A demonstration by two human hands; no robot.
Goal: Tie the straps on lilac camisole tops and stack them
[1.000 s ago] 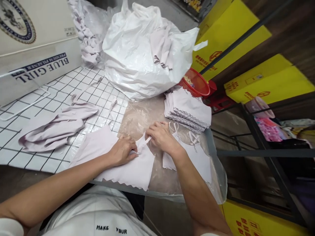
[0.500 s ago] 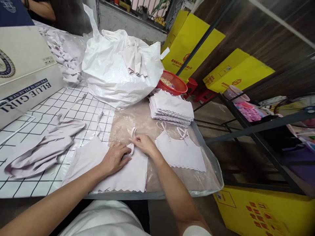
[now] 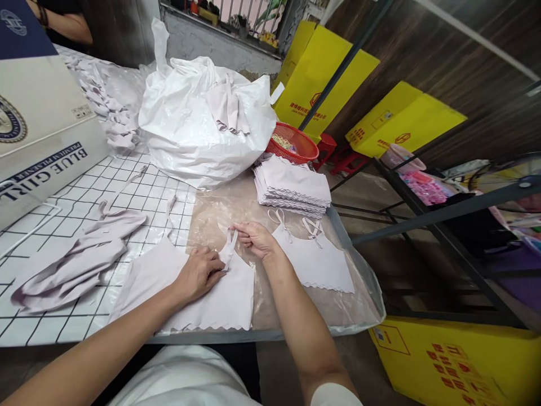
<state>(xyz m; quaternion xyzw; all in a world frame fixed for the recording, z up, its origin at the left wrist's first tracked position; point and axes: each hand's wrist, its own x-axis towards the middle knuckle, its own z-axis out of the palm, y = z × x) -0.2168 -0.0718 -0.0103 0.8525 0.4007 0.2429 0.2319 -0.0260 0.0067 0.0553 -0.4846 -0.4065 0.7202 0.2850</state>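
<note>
In the head view, a worker's two bare hands are handling a pale lilac strappy top (image 3: 226, 299), which is lying flat at the near edge of a plastic-covered counter (image 3: 274, 316). The right hand (image 3: 256, 239) is pinching the upper end of a thin strap (image 3: 230, 248) between thumb and forefinger. The left hand (image 3: 202, 272) is resting on the cloth, its fingertips touching the strap's lower end; whether that grip is closing on it cannot be told.

The top is running its long axis side to side along the counter's edge, its scalloped hem facing the worker and its neckline pointing away. The strap is slanting away from the worker and slightly right, while the other strap (image 3: 170, 213) is trailing away over the grid-patterned cover.

Just to the right, a second top (image 3: 316, 265) is lying the same way round, straps pointing away. Behind it, a stack of matching pieces (image 3: 291, 183) is sitting beside a bulging white bag (image 3: 203, 135), and a crumpled garment (image 3: 80, 262) is lying to the left.
</note>
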